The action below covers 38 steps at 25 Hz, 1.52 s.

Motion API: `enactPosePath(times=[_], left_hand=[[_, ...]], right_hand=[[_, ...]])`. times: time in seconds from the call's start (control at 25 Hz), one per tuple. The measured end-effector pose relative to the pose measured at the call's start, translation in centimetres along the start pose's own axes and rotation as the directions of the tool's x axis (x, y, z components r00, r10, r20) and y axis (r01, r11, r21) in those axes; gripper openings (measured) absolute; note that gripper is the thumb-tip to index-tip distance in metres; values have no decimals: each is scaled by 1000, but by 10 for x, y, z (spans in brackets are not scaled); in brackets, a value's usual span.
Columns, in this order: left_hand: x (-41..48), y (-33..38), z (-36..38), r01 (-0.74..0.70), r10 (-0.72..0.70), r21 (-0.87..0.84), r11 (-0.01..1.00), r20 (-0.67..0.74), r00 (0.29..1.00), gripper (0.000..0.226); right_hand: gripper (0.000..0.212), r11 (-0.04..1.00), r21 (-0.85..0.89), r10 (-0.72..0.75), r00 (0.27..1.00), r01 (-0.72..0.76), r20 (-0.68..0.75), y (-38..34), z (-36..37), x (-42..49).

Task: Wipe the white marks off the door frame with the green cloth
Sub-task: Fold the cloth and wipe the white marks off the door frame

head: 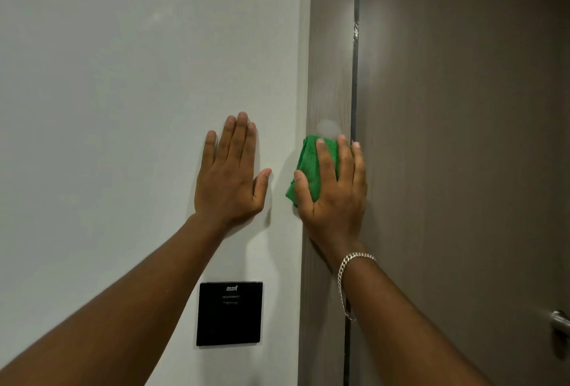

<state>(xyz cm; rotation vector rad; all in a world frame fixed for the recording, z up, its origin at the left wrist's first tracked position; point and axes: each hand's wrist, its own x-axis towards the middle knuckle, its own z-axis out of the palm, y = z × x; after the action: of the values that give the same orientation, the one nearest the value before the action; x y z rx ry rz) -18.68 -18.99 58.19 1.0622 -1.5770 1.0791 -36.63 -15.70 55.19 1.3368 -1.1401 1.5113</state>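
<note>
The brown wood-grain door frame (330, 61) runs vertically through the middle of the view. My right hand (334, 197) presses a bunched green cloth (308, 166) flat against the frame, fingers spread over it. A hazy white smear (328, 128) sits on the frame just above the cloth. Flecks of white marks (355, 30) show higher up along the frame's right edge. My left hand (229, 172) lies flat on the pale wall to the left of the frame, fingers together, holding nothing.
The pale grey wall (123, 92) fills the left half. A black square wall panel (229, 313) sits below my left hand. The dark brown door (462, 138) is on the right, with a metal handle (559, 322) at the lower right edge.
</note>
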Motion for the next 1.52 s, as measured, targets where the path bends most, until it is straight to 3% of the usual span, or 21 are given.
enactPosePath(times=[0.12, 0.44, 0.64, 0.92, 1.2, 1.36, 1.52], left_hand=[[1, 0, 0, 4, -4, 6, 1000, 15, 1000, 80], [0, 1, -3, 5, -4, -3, 1000, 33, 999, 81], [0, 1, -1, 0, 0, -7, 1000, 23, 1000, 80], [1, 0, 1, -9, 9, -33, 999, 9, 1000, 79], [-1, -9, -1, -73, 74, -40, 997, 6, 997, 79], [1, -3, -6, -72, 68, -135, 988, -35, 997, 63], [5, 7, -12, -35, 24, -339, 940, -37, 999, 54]], right_hand=[[60, 1000, -16, 16, 1000, -16, -23, -5, 3, 8], [65, 995, -35, -96, 993, 98, 70, 20, -4, -87], [60, 992, -34, -119, 992, 118, -48, 7, 4, 5], [59, 996, -23, -92, 993, 90, -71, -11, 12, 125], [59, 996, 22, -88, 993, 90, -83, -16, 15, 152], [58, 998, 16, -54, 994, 56, -96, -13, 12, 108], [61, 999, 14, -38, 995, 40, -96, -7, 13, 59]])
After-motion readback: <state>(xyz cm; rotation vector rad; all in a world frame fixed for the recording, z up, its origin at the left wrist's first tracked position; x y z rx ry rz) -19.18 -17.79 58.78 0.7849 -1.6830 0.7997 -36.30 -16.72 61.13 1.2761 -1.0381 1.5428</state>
